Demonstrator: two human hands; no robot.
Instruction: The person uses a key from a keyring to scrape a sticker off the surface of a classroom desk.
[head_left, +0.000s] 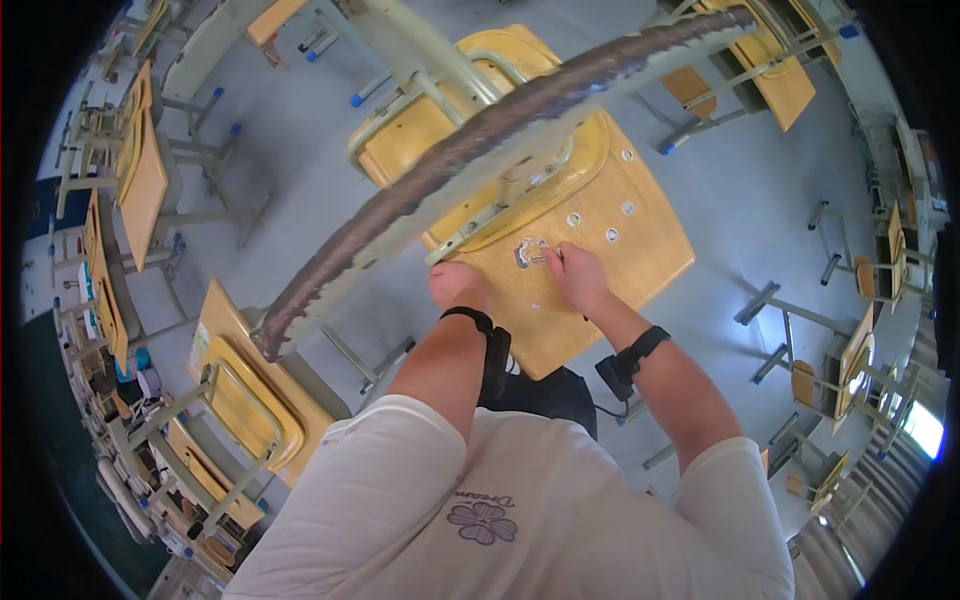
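Observation:
My right hand [580, 277] is closed in a pinch over the wooden desktop [640, 265]. Its fingertips are beside a torn, whitish sticker patch [526, 252]; whatever they pinch is too small to make out. Several round pale stickers [573, 219] dot the wood further from me. At the desktop's left edge my left hand [460, 285] is closed round the edge, its fingertips mostly hidden. Beyond both hands, a yellow wooden chair [590, 170] with a pale metal frame lies on the desktop.
A long brown bar with peeling pale paint [440, 165] crosses the view close to the camera. Desks with chairs stand on the left [250, 390], at the upper right [775, 70] and along the right side [850, 370]. Grey floor [310, 170] lies between them.

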